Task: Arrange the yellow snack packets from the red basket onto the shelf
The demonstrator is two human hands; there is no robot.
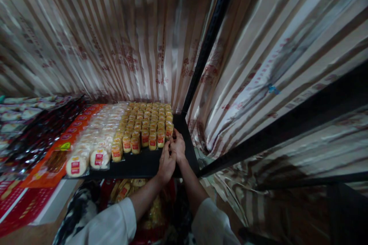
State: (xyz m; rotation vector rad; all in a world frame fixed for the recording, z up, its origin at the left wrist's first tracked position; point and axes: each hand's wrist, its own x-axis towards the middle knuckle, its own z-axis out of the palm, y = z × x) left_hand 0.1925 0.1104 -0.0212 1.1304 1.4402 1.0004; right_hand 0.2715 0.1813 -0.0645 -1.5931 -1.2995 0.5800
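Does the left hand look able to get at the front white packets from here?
Likely yes: a bare strip of shelf runs from the left hand, in front of the yellow packets, to the white packets, with nothing visible blocking it.

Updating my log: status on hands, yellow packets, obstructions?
Left hand and right hand close together by yellow packets, front right corner; grip unclear. Packets in rows on black shelf. No obstruction visible.

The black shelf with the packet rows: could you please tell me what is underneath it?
Below the front edge of the black shelf, yellow packets show, with something red around them. The left forearm covers some; the shelf hides whatever lies farther back.
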